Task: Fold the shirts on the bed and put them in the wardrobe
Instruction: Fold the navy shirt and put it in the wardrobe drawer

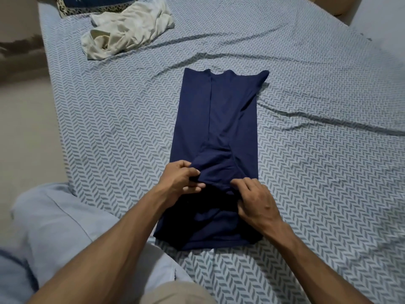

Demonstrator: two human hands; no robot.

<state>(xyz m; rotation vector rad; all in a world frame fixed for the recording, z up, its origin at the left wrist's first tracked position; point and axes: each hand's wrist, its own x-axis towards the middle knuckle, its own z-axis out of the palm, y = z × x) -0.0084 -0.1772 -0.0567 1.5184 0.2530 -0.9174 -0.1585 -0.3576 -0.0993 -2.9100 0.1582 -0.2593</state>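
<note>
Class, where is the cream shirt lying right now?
In the head view, the cream shirt lies crumpled at the bed's far left, beside the patterned pillow.

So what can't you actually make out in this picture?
Head view only:
- The wardrobe: nowhere in frame.
- The navy shirt's front, print or label: turned under by its folds.
- The near hem's grip: the left hand and right hand cover it.
- The cream garment: too crumpled to tell what it is.
- The patterned pillow: cut off by the top edge.
</note>
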